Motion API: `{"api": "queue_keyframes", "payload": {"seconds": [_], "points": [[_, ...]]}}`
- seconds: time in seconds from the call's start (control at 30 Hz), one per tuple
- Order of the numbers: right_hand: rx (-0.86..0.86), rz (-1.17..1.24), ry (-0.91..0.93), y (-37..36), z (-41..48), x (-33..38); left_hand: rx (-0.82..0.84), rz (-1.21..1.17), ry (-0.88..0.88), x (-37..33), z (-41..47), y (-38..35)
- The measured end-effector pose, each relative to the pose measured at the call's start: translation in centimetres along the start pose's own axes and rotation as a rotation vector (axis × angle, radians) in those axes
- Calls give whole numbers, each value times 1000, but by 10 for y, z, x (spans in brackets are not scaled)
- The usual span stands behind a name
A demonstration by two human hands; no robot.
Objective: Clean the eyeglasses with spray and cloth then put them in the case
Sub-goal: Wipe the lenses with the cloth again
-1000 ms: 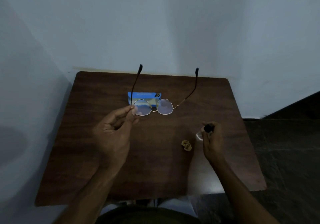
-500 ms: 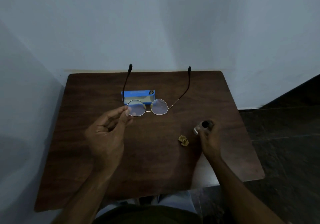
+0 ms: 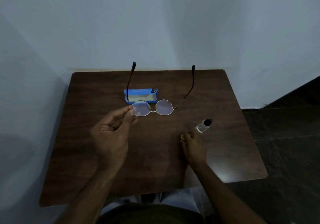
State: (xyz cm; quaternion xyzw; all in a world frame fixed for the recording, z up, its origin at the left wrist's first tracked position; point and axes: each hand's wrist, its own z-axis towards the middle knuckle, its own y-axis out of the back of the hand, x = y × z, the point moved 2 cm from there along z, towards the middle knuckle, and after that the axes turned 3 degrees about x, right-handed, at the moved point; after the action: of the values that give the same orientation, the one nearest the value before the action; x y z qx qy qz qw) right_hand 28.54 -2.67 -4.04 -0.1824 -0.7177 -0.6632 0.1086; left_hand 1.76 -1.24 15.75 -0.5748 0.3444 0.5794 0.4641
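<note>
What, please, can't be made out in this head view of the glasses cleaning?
- Small tan cloth: mostly hidden under the right hand; whether it is gripped is unclear.
- Blue case: its print is too small and dim, and the eyeglasses in the left hand cross it.
- Spray bottle: liquid level unreadable.

Left hand (image 3: 110, 137) raised, thumb and forefinger pinched (palm inward); right hand (image 3: 193, 145) low, fingers curled down.

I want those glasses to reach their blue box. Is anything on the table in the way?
Nothing visible blocks them. The left hand holds the glasses just in front of the blue case. The spray bottle sits off to the right, beside the right hand.
</note>
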Motion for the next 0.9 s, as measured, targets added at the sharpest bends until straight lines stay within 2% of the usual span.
{"api": "queue_keyframes", "payload": {"seconds": [0.1, 0.2, 0.33, 0.43, 0.5, 0.63, 0.77, 0.9], "points": [[115, -64, 4, -5, 9, 4, -10, 2, 2, 1, 0, 2], [89, 85, -42, 11, 9, 22, -26, 13, -8, 0, 0, 4], [-189, 455, 170, 83, -19, 106, -63, 42, -2, -2, -1, 5], [-343, 578, 346, 143, -42, 167, -50, 149, -39, -4, -3, 6], [-363, 557, 408, 165, -40, 194, -23, 245, -83, -4, -5, 4], [-271, 373, 424, 173, -23, 221, 23, 265, -136, -9, -11, -2], [-292, 173, 369, 180, -3, 224, 73, 433, -329, -11, -13, 4], [-217, 256, 372, 181, -3, 232, 28, 456, -330, -1, -12, 11]]}}
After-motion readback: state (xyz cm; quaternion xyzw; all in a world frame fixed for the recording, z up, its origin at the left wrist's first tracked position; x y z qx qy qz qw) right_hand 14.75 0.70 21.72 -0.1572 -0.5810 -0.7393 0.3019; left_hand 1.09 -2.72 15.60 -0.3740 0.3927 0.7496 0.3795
